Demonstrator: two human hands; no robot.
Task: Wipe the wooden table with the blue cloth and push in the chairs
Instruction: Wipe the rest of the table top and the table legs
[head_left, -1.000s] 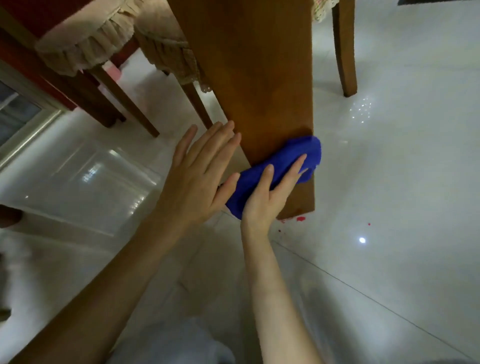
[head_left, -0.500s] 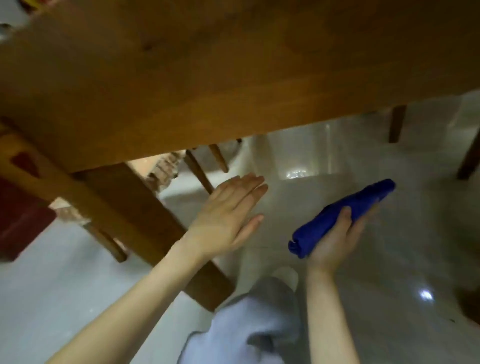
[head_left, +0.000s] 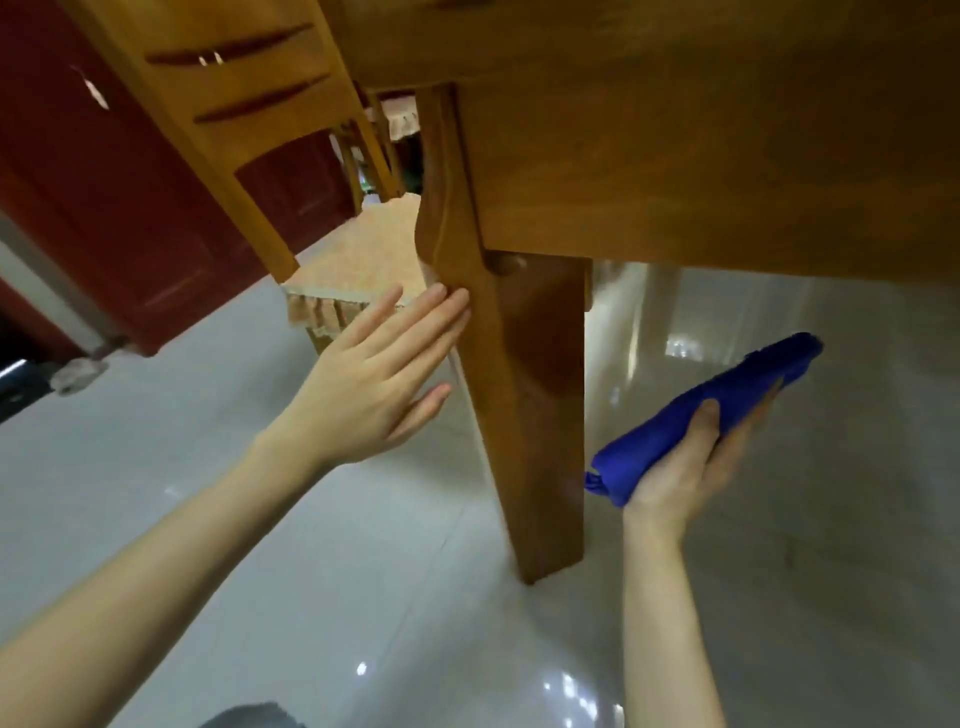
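Observation:
I look from low down at the wooden table (head_left: 701, 156), its side rail overhead and one leg (head_left: 524, 415) in the middle. My left hand (head_left: 379, 384) is flat with straight fingers, the fingertips touching the left edge of that leg. To the right of the leg my right hand (head_left: 691, 467) holds the rolled blue cloth (head_left: 727, 400) in the air, thumb over it, apart from the table. A wooden chair (head_left: 239, 104) with a beige cushioned seat (head_left: 358, 260) stands to the left, its seat partly under the table.
The floor is glossy pale tile (head_left: 311, 545) with light reflections. A dark red cabinet or door (head_left: 104, 208) stands behind the chair at the left. My knee in grey fabric (head_left: 249, 717) shows at the bottom edge.
A second ago the cloth was pressed against the leg near the floor. My right hand has since lifted it away to the right, and my left hand now touches the leg higher up.

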